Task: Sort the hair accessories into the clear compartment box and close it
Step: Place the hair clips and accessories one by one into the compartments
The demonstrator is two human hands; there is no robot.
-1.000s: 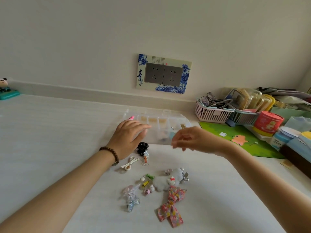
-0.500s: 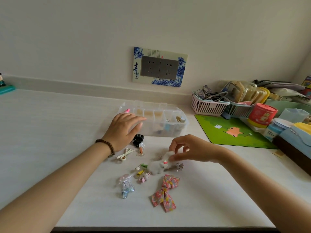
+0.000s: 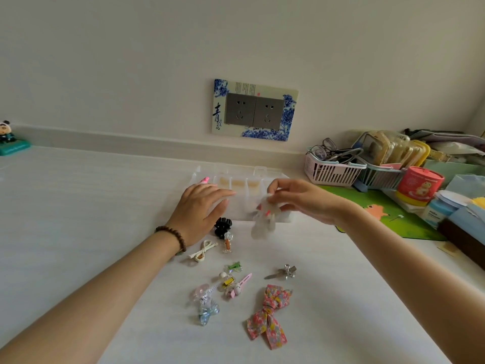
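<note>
The clear compartment box point(image 3: 237, 179) stands open at the back of the white table. My left hand point(image 3: 200, 210) rests flat against its front left side, fingers spread. My right hand point(image 3: 301, 199) pinches a white fluffy cat hair clip point(image 3: 262, 220), which hangs blurred in front of the box. On the table lie a black claw clip point(image 3: 222, 227), a white cord tie point(image 3: 202, 252), a silver clip point(image 3: 283, 273), a floral fabric bow point(image 3: 269, 315), a blue bow clip point(image 3: 207, 310) and several small coloured clips point(image 3: 233, 281).
A pink basket point(image 3: 330, 172) with glasses, a red tin point(image 3: 418, 185), a green mat point(image 3: 378, 206) and boxes crowd the right side. A wall socket point(image 3: 254, 110) is behind the box. A panda figure point(image 3: 8, 139) stands far left.
My right hand came down to the pile, took the white fluffy cat clip and lifted it up toward the box. My left hand stayed at the box.
</note>
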